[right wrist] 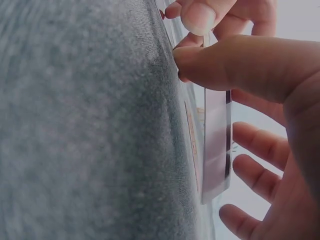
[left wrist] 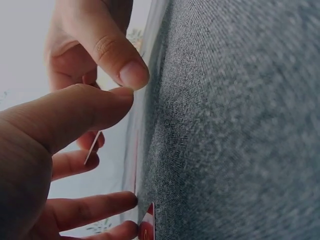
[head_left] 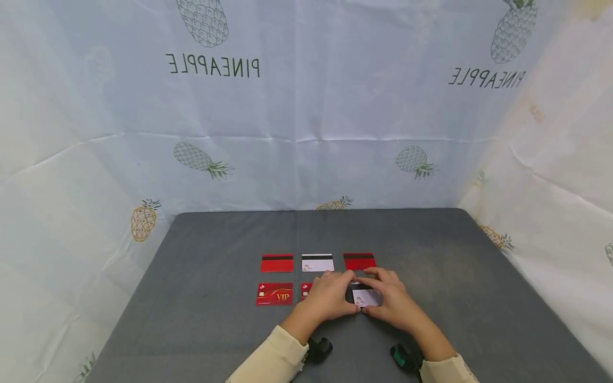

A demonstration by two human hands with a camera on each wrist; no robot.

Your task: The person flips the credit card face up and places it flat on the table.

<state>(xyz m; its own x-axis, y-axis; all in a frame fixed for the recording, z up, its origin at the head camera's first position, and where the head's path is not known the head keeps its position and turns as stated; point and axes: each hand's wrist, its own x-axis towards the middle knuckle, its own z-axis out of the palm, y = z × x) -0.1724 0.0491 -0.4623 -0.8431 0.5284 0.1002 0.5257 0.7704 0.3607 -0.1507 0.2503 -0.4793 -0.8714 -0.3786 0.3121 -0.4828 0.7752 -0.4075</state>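
A white card [head_left: 367,298] with a black magnetic stripe is held between both hands at the right of the front row. In the right wrist view the white card [right wrist: 216,150] stands tilted, raised off the grey cloth. My right hand [head_left: 395,303] pinches it, thumb on the near edge and fingers at the far edge. My left hand [head_left: 330,295] pinches its left end, its thumb tip meeting the right thumb. Beneath the left hand a red card [head_left: 305,290] is mostly hidden.
In the back row lie a red striped card [head_left: 276,263], a white striped card [head_left: 317,263] and another red striped card [head_left: 359,260]. A red VIP card [head_left: 274,294] lies front left. The grey table [head_left: 206,319] ends at a pineapple-print curtain [head_left: 297,106].
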